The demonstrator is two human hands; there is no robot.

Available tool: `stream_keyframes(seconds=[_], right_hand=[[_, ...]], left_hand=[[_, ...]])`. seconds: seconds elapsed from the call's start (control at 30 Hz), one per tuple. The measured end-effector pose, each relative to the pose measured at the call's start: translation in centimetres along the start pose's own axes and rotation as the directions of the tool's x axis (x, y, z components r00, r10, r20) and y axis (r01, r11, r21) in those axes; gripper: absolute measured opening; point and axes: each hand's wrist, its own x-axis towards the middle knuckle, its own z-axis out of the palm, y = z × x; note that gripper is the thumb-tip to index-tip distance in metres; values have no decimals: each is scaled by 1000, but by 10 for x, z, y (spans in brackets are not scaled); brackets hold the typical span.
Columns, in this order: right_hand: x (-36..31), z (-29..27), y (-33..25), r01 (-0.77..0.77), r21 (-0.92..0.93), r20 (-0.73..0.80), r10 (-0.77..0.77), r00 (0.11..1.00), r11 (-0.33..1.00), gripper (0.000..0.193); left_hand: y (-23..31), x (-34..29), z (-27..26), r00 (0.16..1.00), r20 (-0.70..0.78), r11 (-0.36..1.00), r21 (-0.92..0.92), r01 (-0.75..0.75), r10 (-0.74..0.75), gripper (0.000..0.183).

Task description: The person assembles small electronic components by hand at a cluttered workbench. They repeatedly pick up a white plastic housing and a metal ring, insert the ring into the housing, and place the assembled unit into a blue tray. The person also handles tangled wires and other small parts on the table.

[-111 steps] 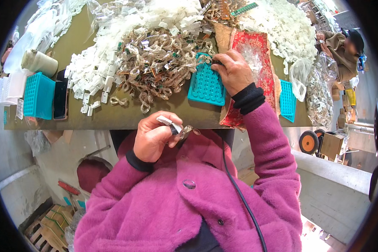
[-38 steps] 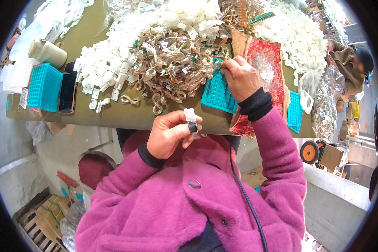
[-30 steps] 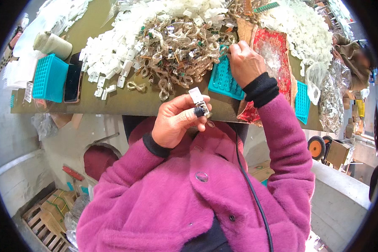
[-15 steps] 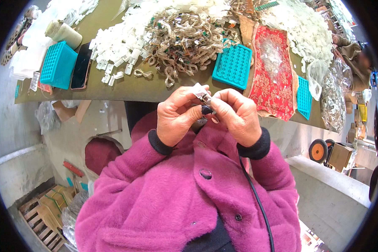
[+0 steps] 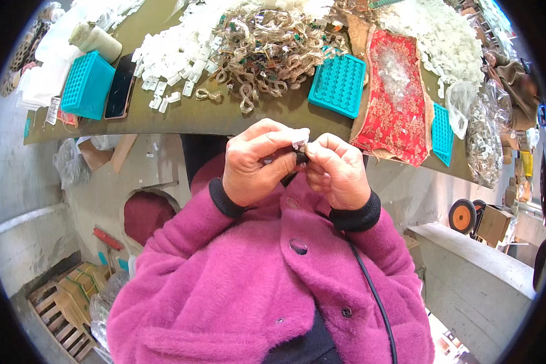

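Since the small white plastic housing sits nearly buried btwn both sets of fingertips, only part of its pale upper side shows. It's held up in front of the fuzzy magenta coat, by the near edge of the dull olive-green tabletop. The bare left hand has it gripped btwn thumb & forefinger, w/ a black wrap at the thumb tip. The bare right hand is closed in a pinch at the housing's right end; can't tell if it has the plastic itself or smth tiny, b/c the fingers hide it.

Handling, at a guess: v. light, stiff, smooth, so prob. a bit slippery on bare skin. Thin walls cld crack if squeezed hard. Best hold = the two sides, thumb vs. forefinger, light pressure; keep off thin edges.

Similar-looking bits lie in the loose heap of white plastic pieces, next to the tangled mound of clear coiled cables. Those coils look soft & floppy, so prob. better lifted mid-bundle than by a loose end. The teal rectangular tray w/ round pockets, well apart from both hands, looks thin & light; take by the rim.
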Motion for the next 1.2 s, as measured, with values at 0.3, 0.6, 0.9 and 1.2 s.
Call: stream_keyframes(seconds=[0.3, 0.6, 0.9, 1.2], right_hand=[[-2, 4, 10, 243, -453, -23, -284, 959, 858, 11], [4, 5, 12, 499, -592, 30, -602, 798, 633, 13], [8, -3, 11, 184, -272, 158, -145, 977, 944, 23], [-3, -4, 10, 56, -184, 89, -41, 995, 981, 20]], left_hand=[[-11, 0, -1, 995, 62, 951, -295, 97, -83, 27], [-2, 1, -2, 836, 337, 404, -757, 515, -433, 27], [-10, -2, 5, 884, 177, 571, -705, 421, -434, 33], [-20, 3, 8, 900, 254, 342, -861, 377, -354, 33]])
